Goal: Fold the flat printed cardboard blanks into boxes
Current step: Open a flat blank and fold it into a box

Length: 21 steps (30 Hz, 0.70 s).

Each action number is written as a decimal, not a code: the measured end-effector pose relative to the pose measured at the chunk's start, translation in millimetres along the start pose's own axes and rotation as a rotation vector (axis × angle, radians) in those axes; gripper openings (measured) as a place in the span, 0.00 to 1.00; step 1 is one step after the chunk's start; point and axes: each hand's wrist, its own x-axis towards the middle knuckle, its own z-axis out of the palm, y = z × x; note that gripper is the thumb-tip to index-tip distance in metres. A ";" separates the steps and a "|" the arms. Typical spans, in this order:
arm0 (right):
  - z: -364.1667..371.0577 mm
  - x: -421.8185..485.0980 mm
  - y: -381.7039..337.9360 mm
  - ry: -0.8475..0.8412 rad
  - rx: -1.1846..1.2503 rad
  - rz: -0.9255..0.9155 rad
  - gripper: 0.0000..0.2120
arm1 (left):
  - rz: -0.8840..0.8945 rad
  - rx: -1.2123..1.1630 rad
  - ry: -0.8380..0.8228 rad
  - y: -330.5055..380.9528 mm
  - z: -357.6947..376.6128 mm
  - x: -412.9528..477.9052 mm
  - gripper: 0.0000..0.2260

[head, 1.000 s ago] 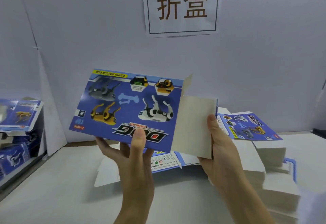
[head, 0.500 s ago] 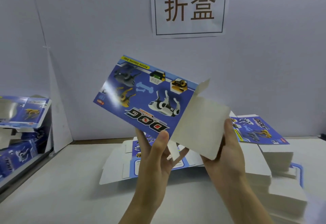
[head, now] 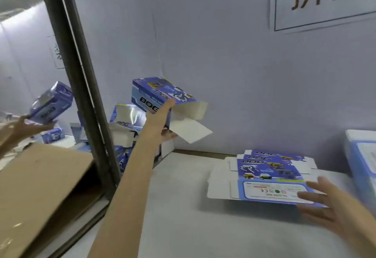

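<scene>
A folded blue "DOG" box [head: 160, 95] hangs in the air at the left, tilted, with its right end open and a white flap [head: 190, 131] hanging down. My left hand [head: 160, 124] reaches out to it, with straight fingers against its printed side and the thumb under the flap. Flat printed blanks [head: 270, 174] lie in a small stack on the white table [head: 183, 217]. My right hand [head: 329, 205] hovers open with spread fingers over the stack's near right corner.
Several folded boxes [head: 127, 117] are piled against the wall behind the held box. A dark slanted post [head: 81, 79] borders a reflective panel showing a hand and box [head: 50, 103]. A brown carton [head: 40, 186] is lower left. More blanks [head: 360, 156] are stacked at the right edge.
The view swung left. My left hand carried the box, now closed up, out toward the pile. My right hand let go of its flap and dropped to the flat blanks.
</scene>
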 end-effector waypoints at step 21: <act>4.7 25.4 28.5 -0.034 -0.307 -0.144 0.09 | 0.675 1.655 -0.636 -236.0 84.1 -40.5 0.24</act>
